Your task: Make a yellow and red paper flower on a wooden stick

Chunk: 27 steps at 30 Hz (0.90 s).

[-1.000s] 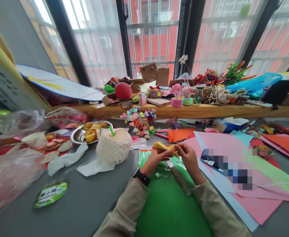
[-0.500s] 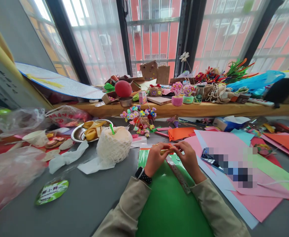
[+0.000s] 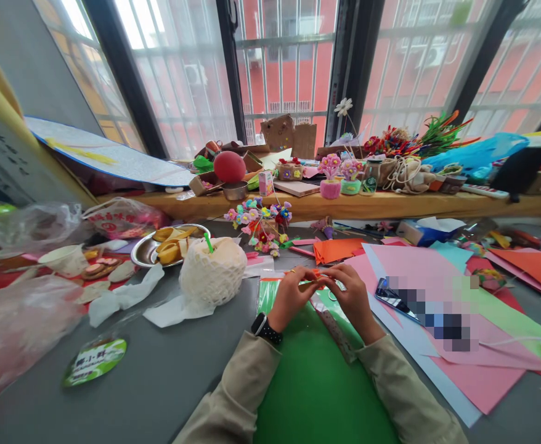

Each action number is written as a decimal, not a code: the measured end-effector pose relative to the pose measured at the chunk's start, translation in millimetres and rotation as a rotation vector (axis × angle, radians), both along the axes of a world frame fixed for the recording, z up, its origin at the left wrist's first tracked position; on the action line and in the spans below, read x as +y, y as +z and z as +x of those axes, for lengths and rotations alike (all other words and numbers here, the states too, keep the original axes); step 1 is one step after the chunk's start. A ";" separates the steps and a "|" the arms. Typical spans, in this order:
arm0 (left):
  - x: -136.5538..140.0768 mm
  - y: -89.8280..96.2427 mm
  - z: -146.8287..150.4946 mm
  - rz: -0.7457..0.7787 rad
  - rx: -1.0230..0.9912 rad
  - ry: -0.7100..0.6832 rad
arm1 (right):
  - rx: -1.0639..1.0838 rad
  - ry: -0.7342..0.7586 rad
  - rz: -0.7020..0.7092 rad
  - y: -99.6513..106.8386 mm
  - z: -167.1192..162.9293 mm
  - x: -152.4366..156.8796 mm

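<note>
Both hands meet at the far end of a green sheet [image 3: 321, 394], fingertips pinched together around a small orange piece of paper [image 3: 317, 272]. My left hand [image 3: 291, 301], with a dark watch at the wrist, grips it from the left. My right hand [image 3: 354, 302] has its thumb and fingers closed on the right side of the same piece. Much of the paper is hidden behind the fingers. Below the hands, a patterned ruler-like strip [image 3: 336, 334] lies slantwise on the green sheet.
Left of the hands stands a coconut [image 3: 212, 274] in white netting with a green straw. Behind it is a metal bowl [image 3: 137, 254] of peels. Pink paper [image 3: 496, 385] and a phone [image 3: 393, 298] lie at right. Orange paper [image 3: 337, 250] and colourful flowers [image 3: 259, 222] are beyond.
The fingers shift very slightly around the orange paper, and the whole view drifts a little. Both hands keep their hold in the same place.
</note>
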State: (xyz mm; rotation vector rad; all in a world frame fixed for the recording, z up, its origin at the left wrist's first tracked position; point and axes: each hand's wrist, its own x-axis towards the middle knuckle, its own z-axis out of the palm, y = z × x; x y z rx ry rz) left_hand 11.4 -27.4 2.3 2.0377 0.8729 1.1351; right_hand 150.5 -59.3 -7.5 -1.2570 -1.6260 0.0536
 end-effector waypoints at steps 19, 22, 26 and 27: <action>5.1 -3.6 -0.6 -0.382 -0.134 -0.117 | -0.115 0.017 -0.119 3.1 3.4 2.0; 7.4 -2.5 -3.8 -0.460 -0.113 -0.186 | -0.072 0.064 -0.173 4.8 3.1 1.7; 10.5 -2.7 -6.4 -0.558 -0.117 -0.252 | -0.023 0.126 -0.267 2.6 1.4 4.3; 11.5 -3.7 -6.5 -0.560 -0.112 -0.243 | -0.031 0.118 -0.281 1.3 2.2 3.9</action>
